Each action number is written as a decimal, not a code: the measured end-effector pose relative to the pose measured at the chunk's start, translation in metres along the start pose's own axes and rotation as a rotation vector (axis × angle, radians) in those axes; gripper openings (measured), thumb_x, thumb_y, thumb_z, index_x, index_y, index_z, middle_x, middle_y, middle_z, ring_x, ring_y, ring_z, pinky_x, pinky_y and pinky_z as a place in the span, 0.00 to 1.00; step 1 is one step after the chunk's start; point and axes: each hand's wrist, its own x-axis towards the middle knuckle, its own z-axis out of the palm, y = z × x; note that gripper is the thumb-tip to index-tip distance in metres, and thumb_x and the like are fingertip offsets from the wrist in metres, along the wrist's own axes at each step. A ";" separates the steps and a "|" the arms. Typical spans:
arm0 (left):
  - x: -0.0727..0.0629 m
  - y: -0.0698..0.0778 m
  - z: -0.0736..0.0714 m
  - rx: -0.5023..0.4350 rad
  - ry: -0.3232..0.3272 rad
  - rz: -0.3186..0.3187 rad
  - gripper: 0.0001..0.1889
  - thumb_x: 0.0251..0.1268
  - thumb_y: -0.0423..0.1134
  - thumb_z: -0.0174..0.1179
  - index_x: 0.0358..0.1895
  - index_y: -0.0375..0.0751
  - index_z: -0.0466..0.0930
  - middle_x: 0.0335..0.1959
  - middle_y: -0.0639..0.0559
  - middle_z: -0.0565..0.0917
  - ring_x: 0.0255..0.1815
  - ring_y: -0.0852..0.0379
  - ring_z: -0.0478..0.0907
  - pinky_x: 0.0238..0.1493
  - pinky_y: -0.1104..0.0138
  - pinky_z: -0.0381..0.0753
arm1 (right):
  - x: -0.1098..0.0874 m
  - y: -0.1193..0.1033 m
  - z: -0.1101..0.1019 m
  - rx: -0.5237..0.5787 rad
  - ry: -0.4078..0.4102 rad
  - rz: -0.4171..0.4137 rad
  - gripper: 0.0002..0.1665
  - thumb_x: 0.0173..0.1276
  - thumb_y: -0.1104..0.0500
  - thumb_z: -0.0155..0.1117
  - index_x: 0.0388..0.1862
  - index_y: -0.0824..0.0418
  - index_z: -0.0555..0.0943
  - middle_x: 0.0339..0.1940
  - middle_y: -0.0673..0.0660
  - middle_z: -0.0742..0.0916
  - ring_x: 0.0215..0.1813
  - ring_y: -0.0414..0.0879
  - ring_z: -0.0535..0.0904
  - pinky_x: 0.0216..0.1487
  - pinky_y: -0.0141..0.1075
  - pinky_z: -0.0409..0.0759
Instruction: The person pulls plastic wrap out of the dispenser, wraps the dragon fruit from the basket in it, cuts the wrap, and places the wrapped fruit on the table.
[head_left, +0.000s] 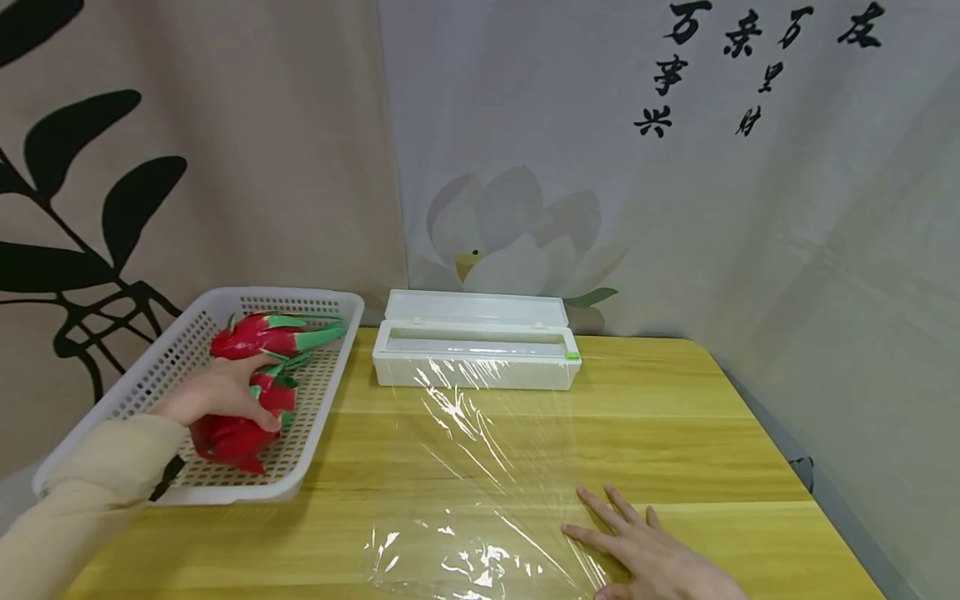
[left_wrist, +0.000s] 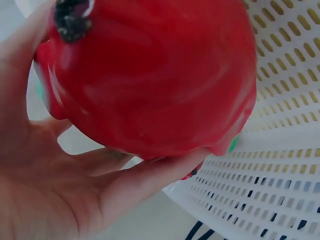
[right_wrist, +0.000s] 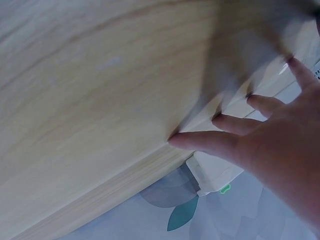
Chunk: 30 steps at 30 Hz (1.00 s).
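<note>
Red dragon fruit [left_wrist: 155,85] in left fingers [left_wrist: 150,179]

Dragon fruits [left_wrist: 160,80]: smooth, v. glossy red skin, plastic-like look; basket [head_left: 347,358] = white perf. plastic, smooth rim, low sheen. Film [head_left: 465,475] = thin clear plastic, high gloss, creased w/ sharp highlights; dispenser box [head_left: 397,373] = smooth white plastic, lid [head_left: 476,308] approx. same finish. Table top [head_left: 652,433] = smooth wood-grain, satin; backdrop [head_left: 750,250] & sleeve [head_left: 75,517] = matt cloth.
</note>
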 end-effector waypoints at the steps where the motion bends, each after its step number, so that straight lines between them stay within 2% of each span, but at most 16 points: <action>1: -0.002 0.001 -0.001 -0.007 0.011 0.000 0.59 0.31 0.62 0.75 0.67 0.30 0.57 0.58 0.16 0.64 0.53 0.22 0.65 0.41 0.36 0.78 | 0.000 0.000 0.000 -0.003 0.002 -0.004 0.43 0.58 0.30 0.57 0.72 0.40 0.62 0.77 0.64 0.58 0.74 0.39 0.21 0.45 0.80 0.62; 2: -0.004 0.002 -0.002 -0.013 0.022 0.000 0.59 0.31 0.61 0.75 0.67 0.30 0.57 0.57 0.17 0.65 0.52 0.22 0.66 0.38 0.38 0.79 | 0.000 0.000 0.000 -0.004 0.003 -0.004 0.43 0.58 0.31 0.57 0.72 0.40 0.62 0.77 0.64 0.58 0.74 0.38 0.22 0.46 0.80 0.62; 3: -0.006 0.002 -0.003 -0.024 0.030 0.000 0.59 0.31 0.61 0.75 0.68 0.31 0.58 0.57 0.17 0.65 0.51 0.23 0.67 0.36 0.39 0.81 | 0.000 0.000 0.000 -0.001 -0.002 -0.003 0.43 0.59 0.30 0.56 0.72 0.40 0.62 0.77 0.64 0.58 0.75 0.43 0.23 0.45 0.80 0.62; 6: -0.011 0.005 -0.005 -0.039 0.060 -0.002 0.59 0.32 0.59 0.76 0.68 0.32 0.58 0.56 0.18 0.66 0.50 0.24 0.67 0.32 0.43 0.82 | 0.000 0.000 -0.001 0.009 -0.017 0.002 0.43 0.59 0.30 0.56 0.72 0.40 0.62 0.77 0.65 0.57 0.76 0.67 0.39 0.45 0.81 0.61; 8: -0.014 0.007 -0.007 -0.037 0.088 -0.003 0.58 0.31 0.59 0.76 0.69 0.33 0.59 0.56 0.19 0.67 0.50 0.25 0.67 0.32 0.43 0.82 | 0.000 0.000 -0.002 0.014 -0.024 0.008 0.43 0.59 0.30 0.56 0.72 0.40 0.62 0.77 0.65 0.57 0.72 0.75 0.50 0.46 0.81 0.61; 13: -0.018 0.015 -0.013 0.010 0.181 0.028 0.59 0.31 0.61 0.76 0.70 0.36 0.59 0.58 0.21 0.67 0.50 0.28 0.67 0.39 0.39 0.79 | 0.000 0.000 -0.002 0.015 -0.028 0.011 0.43 0.58 0.30 0.57 0.72 0.40 0.62 0.77 0.65 0.57 0.72 0.76 0.51 0.45 0.81 0.61; 17: -0.022 0.024 -0.019 0.063 0.265 0.063 0.58 0.31 0.64 0.75 0.70 0.38 0.60 0.57 0.21 0.70 0.45 0.33 0.71 0.37 0.43 0.80 | 0.000 -0.001 -0.002 0.013 -0.030 0.012 0.43 0.58 0.30 0.56 0.72 0.40 0.62 0.76 0.65 0.57 0.72 0.76 0.51 0.45 0.81 0.60; 19: -0.024 0.030 -0.022 0.077 0.294 0.078 0.58 0.31 0.65 0.74 0.70 0.40 0.61 0.58 0.22 0.70 0.46 0.33 0.71 0.38 0.43 0.80 | 0.000 -0.001 -0.002 0.009 -0.032 0.013 0.43 0.58 0.29 0.56 0.72 0.40 0.62 0.76 0.65 0.57 0.72 0.76 0.51 0.46 0.81 0.60; 23: -0.026 0.044 -0.026 0.090 0.331 0.115 0.58 0.31 0.65 0.74 0.71 0.45 0.61 0.61 0.23 0.70 0.51 0.30 0.71 0.38 0.42 0.80 | 0.000 -0.002 -0.002 -0.002 -0.027 0.010 0.44 0.58 0.29 0.55 0.72 0.40 0.63 0.76 0.65 0.58 0.72 0.76 0.51 0.45 0.81 0.60; 27: -0.028 0.058 -0.025 0.088 0.359 0.162 0.56 0.32 0.61 0.76 0.71 0.48 0.62 0.62 0.24 0.68 0.54 0.27 0.69 0.32 0.46 0.82 | 0.000 -0.001 -0.002 -0.003 -0.027 0.008 0.44 0.58 0.29 0.54 0.72 0.40 0.62 0.76 0.65 0.57 0.71 0.77 0.51 0.46 0.81 0.61; 30: -0.031 0.069 -0.023 0.080 0.388 0.197 0.54 0.32 0.58 0.77 0.70 0.50 0.63 0.62 0.26 0.68 0.55 0.28 0.70 0.30 0.46 0.83 | 0.000 -0.001 -0.002 -0.001 -0.032 0.007 0.44 0.58 0.29 0.55 0.72 0.40 0.62 0.77 0.65 0.57 0.72 0.77 0.51 0.46 0.81 0.61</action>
